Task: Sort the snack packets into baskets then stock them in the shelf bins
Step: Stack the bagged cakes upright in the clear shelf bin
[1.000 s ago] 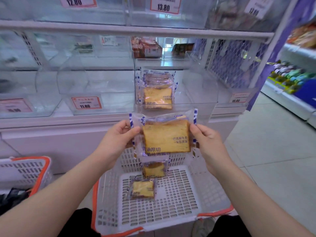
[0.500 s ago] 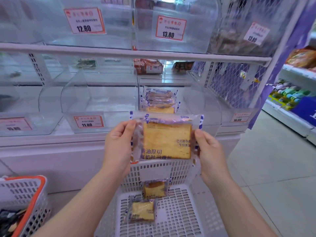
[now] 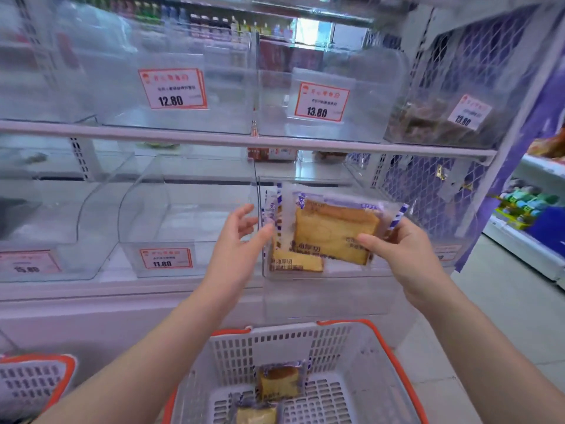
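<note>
Head: right hand (image 3: 406, 252) fingers (image 3: 371, 241) pinch toast packet (image 3: 333, 231).

right hand (image 3: 406, 255) pinches a toast packet (image 3: 333, 229) at the clear bin (image 3: 305, 275); left hand (image 3: 241, 240) hovers spread beside it.

Both forearms are bare to the frame's edge, no sleeves showing; the left hand (image 3: 237, 240) and right hand (image 3: 403, 252) wear nothing.

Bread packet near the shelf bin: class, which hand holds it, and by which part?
The right hand pinches the bread packet at its right edge; the left hand is open, off it.
</note>
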The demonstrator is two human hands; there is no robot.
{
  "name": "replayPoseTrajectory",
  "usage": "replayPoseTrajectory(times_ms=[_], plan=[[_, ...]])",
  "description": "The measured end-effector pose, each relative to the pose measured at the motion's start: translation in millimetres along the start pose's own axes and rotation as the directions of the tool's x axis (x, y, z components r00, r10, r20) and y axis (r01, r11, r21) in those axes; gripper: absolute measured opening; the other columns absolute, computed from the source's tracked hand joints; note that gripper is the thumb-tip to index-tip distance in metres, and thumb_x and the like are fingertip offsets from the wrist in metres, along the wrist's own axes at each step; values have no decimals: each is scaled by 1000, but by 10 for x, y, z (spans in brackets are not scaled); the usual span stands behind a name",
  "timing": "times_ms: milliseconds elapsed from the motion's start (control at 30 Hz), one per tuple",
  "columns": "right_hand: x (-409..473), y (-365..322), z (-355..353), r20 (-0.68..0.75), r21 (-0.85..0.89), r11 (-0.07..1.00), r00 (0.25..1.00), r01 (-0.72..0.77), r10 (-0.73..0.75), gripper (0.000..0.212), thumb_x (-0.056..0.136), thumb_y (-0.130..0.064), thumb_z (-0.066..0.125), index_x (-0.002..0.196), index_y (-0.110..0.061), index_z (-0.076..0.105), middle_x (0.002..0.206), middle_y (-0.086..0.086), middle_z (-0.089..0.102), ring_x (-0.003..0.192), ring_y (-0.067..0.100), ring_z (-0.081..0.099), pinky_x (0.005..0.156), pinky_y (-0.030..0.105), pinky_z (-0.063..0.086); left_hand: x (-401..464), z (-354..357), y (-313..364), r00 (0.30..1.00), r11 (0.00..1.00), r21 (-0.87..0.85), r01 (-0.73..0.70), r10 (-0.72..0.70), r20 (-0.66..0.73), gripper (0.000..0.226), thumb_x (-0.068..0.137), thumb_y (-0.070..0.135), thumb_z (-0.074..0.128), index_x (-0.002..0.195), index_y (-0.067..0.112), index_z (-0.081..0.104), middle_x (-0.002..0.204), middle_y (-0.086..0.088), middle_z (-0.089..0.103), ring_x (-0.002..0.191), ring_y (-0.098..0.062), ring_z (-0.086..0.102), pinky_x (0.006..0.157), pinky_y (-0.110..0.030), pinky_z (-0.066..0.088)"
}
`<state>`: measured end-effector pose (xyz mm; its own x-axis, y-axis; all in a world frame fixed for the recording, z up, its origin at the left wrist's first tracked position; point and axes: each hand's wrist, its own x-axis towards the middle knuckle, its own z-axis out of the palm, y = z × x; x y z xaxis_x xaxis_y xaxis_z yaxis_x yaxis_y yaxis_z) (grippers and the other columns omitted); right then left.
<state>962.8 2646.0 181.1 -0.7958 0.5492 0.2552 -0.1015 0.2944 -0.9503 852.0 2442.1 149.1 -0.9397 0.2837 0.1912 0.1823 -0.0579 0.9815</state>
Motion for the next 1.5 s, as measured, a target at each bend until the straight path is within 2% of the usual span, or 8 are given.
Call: replayPoseTrajectory(times_ms=[200,300,400,567,900,1067,1233,1500], plan=[[287,287,283,92,-176,978,988,-109,127,29,75,10,67,95,-11,67,75,2,64,69,12,60,63,18,53,7,-52,-228,970,994,59,87,-98,221,49,85,15,65,131,14,50,130,1,57,119,-15,54,103,-34,42],[476,379,374,150,-342,927,965,-153,215,29,76,7,68,99,-10,66,84,9,66,77,20,61,76,38,54,21,-139,-305,937,970,244,-13,-73,341,78,79,21,72,144,19,30,144,5,41,126,-9,44,109,-33,35],[673,476,421,186,-428,873,922,-236,340,25,77,2,71,101,-1,65,69,3,60,63,13,57,62,28,52,-3,-193,-364,907,906,402,-132,-53,418,100,71,34,77,148,31,14,149,11,29,125,-5,42,105,-29,39],[827,562,503,173,-775,601,848,-196,501,24,80,-22,73,73,-10,53,68,6,56,56,15,51,51,25,44,20,-200,-444,920,913,377,-155,-6,393,104,67,33,79,148,34,15,147,11,33,120,-6,47,100,-34,46],[714,485,578,282,-639,695,741,-329,610,12,88,-21,64,83,-13,56,95,8,62,74,18,60,66,26,52,-7,-141,-454,933,929,344,-133,1,360,99,69,30,79,147,33,18,142,11,37,119,-5,48,98,-37,48],[441,325,401,195,-728,684,967,31,164,37,87,-30,62,116,-5,59,106,4,65,91,21,60,80,28,46,-71,-142,-467,944,954,294,-51,-51,326,88,73,28,76,145,31,26,143,10,40,119,-8,50,96,-37,49],[-263,229,274,361,-346,835,882,427,-302,12,82,-25,59,90,-19,65,72,-22,58,66,5,55,60,9,40,-216,-153,-699,943,939,341,44,-152,295,79,77,26,73,143,27,30,137,7,45,116,-11,51,91,-33,49],[-804,1343,475,647,-494,833,745,248,162,10,91,-21,57,91,-19,67,76,-15,62,67,-4,54,62,9,38,-676,-201,-1684,885,775,580,253,-427,185,51,83,20,67,130,9,49,127,-6,56,106,-14,54,86,-20,39]])
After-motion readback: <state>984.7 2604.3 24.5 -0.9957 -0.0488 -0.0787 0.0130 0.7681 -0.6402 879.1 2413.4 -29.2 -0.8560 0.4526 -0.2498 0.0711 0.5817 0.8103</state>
